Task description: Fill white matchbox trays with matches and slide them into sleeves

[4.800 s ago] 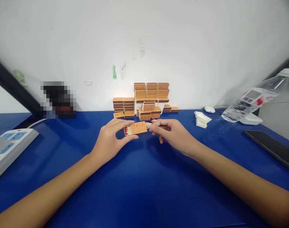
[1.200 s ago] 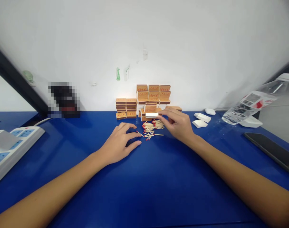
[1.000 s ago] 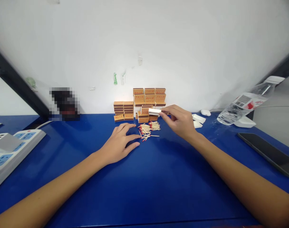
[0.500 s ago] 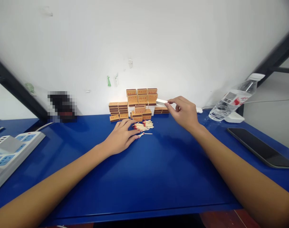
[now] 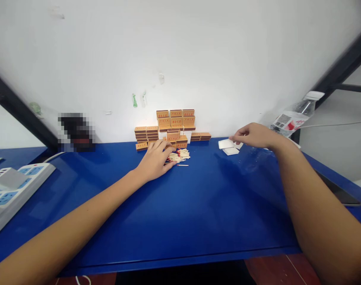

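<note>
My left hand rests on the table at the left end of a pile of matches, thumb and fingers apart and touching its edge. A single match lies in front of the pile. At the right, my right hand pinches the corner of a white matchbox tray, low over other white trays on the table. Behind the matches stands a stepped stack of orange matchboxes, against the wall. The left hand's fingers partly hide the lower boxes.
A clear plastic bottle leans at the right, behind my right forearm, which partly covers a dark phone. At the left lies a power strip on the blue table. A pixelated dark object stands near the wall.
My right hand has carried the white tray from beside the matchbox stack to the right, down to the other trays. My left hand has pushed slightly rightward against the matches.
</note>
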Demonstrator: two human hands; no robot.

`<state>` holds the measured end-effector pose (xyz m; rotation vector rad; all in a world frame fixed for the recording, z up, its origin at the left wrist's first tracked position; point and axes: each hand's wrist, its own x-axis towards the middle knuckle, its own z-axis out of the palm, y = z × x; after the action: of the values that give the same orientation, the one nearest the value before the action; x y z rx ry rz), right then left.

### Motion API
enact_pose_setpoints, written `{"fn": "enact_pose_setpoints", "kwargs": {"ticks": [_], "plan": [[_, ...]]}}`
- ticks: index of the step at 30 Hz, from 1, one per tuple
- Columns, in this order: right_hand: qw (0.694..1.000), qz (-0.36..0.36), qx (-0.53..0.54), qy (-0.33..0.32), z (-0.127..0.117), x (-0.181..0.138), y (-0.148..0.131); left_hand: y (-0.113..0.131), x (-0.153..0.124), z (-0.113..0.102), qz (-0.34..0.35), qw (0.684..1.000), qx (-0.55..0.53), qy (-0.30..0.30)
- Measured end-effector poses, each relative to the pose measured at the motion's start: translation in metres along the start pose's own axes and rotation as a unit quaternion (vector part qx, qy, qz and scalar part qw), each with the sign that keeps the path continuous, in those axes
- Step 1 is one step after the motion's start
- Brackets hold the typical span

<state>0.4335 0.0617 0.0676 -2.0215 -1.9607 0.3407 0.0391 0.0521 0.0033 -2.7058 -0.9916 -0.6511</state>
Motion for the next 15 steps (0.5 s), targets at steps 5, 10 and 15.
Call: {"fn": "enact_pose_setpoints", "kwargs": {"ticks": [5, 10, 15], "plan": [[0.994, 0.045, -0.036, -0.091, -0.007, -0.002, 0.017, 0.000, 0.003, 0.001, 0.006, 1.000, 0.011, 0.004], [0.992, 0.062, -0.091, -0.056, -0.006, -0.002, 0.008, -0.015, -0.003, -0.014, -0.008, 0.999, 0.031, 0.011], [0.989, 0.022, -0.141, 0.030, 0.007, -0.001, -0.008, -0.071, -0.019, -0.030, -0.153, 0.987, 0.047, 0.018]]}}
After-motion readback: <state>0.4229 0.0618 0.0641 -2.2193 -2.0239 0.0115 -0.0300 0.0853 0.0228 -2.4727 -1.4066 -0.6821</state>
